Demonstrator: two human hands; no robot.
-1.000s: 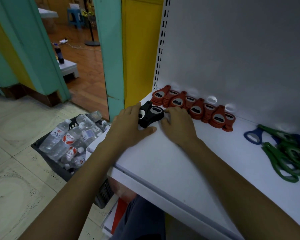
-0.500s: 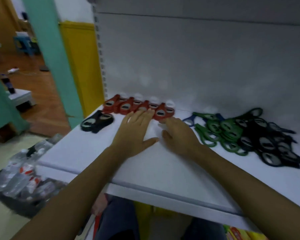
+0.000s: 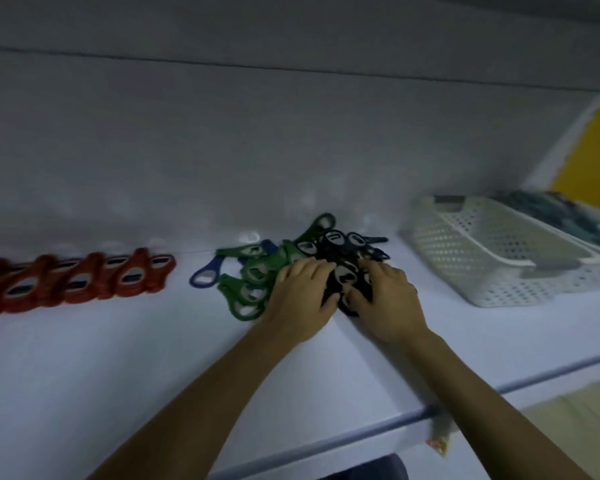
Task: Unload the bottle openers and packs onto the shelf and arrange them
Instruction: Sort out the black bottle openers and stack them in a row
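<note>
Black plastic is heaped directly under both hands: the black openers [image 3: 340, 247] are piled toward the back of the white shelf [image 3: 118, 358], touching the green openers [image 3: 250, 282] on their left, with a single blue opener [image 3: 207, 273] just beyond those. The left hand [image 3: 302, 303] is laid on the seam between the green and black heaps, its fingers bent down over the pile and its thumb tucked against the front of a black piece. The right hand [image 3: 385, 303] is set on the pile's right flank in the same way, so the heap is held between the two thumbs and appears to be gripped from both sides. The pile thus lies straight ahead of both hands, equally near to each. No single long axis can be given, since the black pieces are tangled, with handles splayed toward the back panel [image 3: 291, 133] and to the right; motion blur hides finer detail. The red openers [image 3: 80, 278] are already lined up in a row well to the left. Open shelf is available in front of the pile, toward the front edge, and between the red row and the blue opener. Room is tighter to the right, where a white perforated basket [image 3: 492, 268] stands near, so a pull toward the front is judged the easier move.
</note>
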